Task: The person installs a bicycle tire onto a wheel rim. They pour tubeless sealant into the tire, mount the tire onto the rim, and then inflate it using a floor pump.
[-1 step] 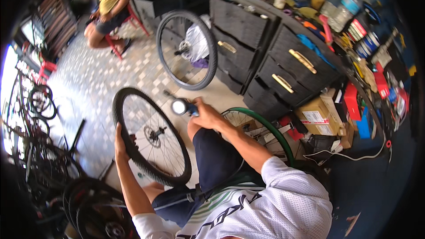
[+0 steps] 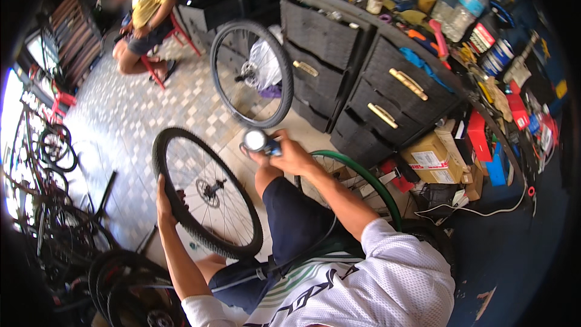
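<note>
A bicycle wheel (image 2: 158,156) with a black knobby tyre and a disc rotor at its hub stands tilted between my arms. My left hand (image 2: 164,203) is closed round the left side of its tyre, with some fingers hidden behind the rim. Right of the wheel, my right hand (image 2: 293,156) grips a blue cylinder with a round white end (image 2: 255,140), held above my knee and apart from the tyre. What kind of thing the cylinder is, I cannot make out. Beside my right forearm lies a wheel with a green tyre (image 2: 378,191).
Another wheel (image 2: 287,85) leans against black drawers (image 2: 321,30). Tools and bottles crowd the workbench (image 2: 387,24) above. Cardboard boxes (image 2: 426,154) and a white cable (image 2: 484,217) lie at right. Several bicycles (image 2: 54,206) stand at left. A person (image 2: 151,0) sits at the far left.
My right hand has moved slightly to the right with the blue cylinder. The held wheel's top sits a little lower in the picture. My left hand keeps its grip on the tyre.
</note>
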### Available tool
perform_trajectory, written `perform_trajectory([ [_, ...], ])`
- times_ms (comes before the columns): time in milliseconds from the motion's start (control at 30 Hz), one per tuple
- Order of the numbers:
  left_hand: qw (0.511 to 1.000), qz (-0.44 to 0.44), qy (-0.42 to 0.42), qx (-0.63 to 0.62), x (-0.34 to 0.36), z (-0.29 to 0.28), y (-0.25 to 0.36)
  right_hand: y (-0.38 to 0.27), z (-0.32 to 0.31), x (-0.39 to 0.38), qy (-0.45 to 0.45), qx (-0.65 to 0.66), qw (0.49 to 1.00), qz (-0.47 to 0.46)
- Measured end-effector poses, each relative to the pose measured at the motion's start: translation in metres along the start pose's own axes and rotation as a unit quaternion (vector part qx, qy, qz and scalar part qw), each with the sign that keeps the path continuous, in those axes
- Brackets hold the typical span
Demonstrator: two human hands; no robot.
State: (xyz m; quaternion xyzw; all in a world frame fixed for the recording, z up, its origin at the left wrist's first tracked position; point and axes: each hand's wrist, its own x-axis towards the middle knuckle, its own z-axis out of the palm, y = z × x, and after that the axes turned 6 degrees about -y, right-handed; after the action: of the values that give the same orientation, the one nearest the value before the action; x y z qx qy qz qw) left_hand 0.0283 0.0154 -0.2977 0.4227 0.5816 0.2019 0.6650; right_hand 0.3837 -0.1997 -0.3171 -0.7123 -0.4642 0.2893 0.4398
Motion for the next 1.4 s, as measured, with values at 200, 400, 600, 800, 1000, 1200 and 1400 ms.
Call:
perform_trajectory([
  [200, 0.998, 0.032, -0.038, 0.025, 0.045, 0.007, 0.018, -0.003, -0.199, -0.096, 0.449, 0.144, 0.881, -0.036],
  [400, 0.998, 0.037, -0.05, 0.016, 0.062, 0.027, 0.035, -0.011, -0.331, -0.183, 0.692, 0.031, 0.72, -0.042],
  [600, 0.998, 0.04, -0.038, 0.013, 0.067, 0.031, 0.039, -0.02, -0.367, -0.247, 0.717, -0.088, 0.692, -0.001],
  [800, 0.999, 0.046, -0.022, 0.019, 0.058, 0.05, 0.04, 0.019, -0.386, -0.267, 0.725, -0.187, 0.659, 0.072],
  [1000, 0.999, 0.038, -0.035, 0.014, 0.063, 0.049, 0.035, 0.054, -0.387, -0.25, 0.742, -0.202, 0.64, -0.004],
  [1200, 0.998, 0.057, -0.02, 0.024, 0.067, 0.066, 0.044, 0.076, -0.381, -0.248, 0.721, -0.286, 0.631, -0.016],
  [1400, 0.997, 0.059, -0.047, 0.008, 0.086, 0.066, 0.051, 0.068, -0.365, -0.234, 0.719, -0.183, 0.67, 0.003],
])
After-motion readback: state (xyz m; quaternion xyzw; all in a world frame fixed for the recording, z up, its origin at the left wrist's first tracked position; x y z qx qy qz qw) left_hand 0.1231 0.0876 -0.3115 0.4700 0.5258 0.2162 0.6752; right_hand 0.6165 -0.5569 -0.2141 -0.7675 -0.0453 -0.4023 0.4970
